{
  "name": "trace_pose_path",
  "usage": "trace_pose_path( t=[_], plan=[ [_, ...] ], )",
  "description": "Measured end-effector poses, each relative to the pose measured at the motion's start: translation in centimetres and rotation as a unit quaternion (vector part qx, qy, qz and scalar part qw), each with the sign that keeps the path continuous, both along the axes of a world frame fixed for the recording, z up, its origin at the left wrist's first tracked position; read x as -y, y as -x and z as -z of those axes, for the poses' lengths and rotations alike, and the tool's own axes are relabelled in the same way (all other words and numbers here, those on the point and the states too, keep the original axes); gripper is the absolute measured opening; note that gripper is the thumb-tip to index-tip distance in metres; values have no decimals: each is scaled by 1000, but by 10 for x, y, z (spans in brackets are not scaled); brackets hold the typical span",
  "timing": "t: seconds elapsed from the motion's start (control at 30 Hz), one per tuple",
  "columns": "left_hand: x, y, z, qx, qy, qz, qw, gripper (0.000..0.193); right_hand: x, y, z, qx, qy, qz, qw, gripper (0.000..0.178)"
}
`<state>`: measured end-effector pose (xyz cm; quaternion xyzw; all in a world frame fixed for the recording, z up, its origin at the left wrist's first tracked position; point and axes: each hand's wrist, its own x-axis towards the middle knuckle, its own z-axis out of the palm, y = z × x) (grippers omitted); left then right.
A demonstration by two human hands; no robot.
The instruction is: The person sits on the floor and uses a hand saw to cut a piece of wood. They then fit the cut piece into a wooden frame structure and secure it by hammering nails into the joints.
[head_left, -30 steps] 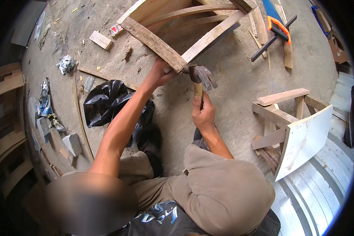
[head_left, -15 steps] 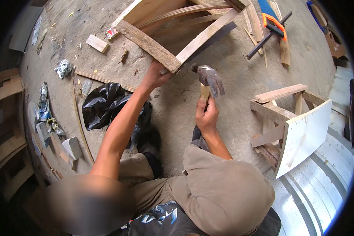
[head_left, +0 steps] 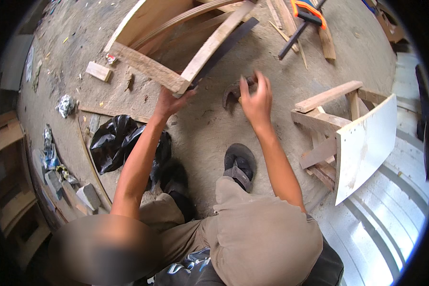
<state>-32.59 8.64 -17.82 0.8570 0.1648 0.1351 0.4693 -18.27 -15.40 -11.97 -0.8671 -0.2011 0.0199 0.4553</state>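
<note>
My left hand point(head_left: 168, 104) grips the near corner of a rough wooden frame point(head_left: 148, 66), its fingers partly hidden beneath the wood. The frame is tilted, with curved strips and a dark strip along its right side. To the right, my right hand point(head_left: 256, 101) is raised with its fingers apart, slightly blurred. Just behind it is the claw hammer, its dark head point(head_left: 230, 95) low over the floor; the hand hides most of its handle.
A small wooden stool with a white top point(head_left: 364, 148) lies on its side at right, beside shiny metal sheets point(head_left: 372, 224). A handsaw with an orange handle point(head_left: 310, 13) rests at the far right. Black plastic point(head_left: 114, 143), a wood block point(head_left: 98, 71) and scraps lie at left.
My right hand has let go of the hammer, which is now lower and farther left. The view has shifted, and the frame appears farther left, still in my left hand.
</note>
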Motion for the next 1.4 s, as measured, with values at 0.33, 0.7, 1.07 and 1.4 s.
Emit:
trace_pose_path(
  t=[0.33, 0.7, 1.07, 1.4],
  plan=[
    [9, -8, -27, -18, 9, 27, 999, 27, -110, -86, 58, -91, -122, 59, 987, 30],
    [-5, -7, -32, -26, -29, 103, 994, 40, -107, -106, 93, -245, -295, 9, 924, 29],
    [-21, -19, -54, -77, -29, 115, 990, 54, -104, -101, 76, -197, -257, -9, 946, 36],
    [-20, -28, -56, -74, -61, 208, 974, 48, -100, -101, 70, -167, -169, -16, 971, 28]
  ],
)
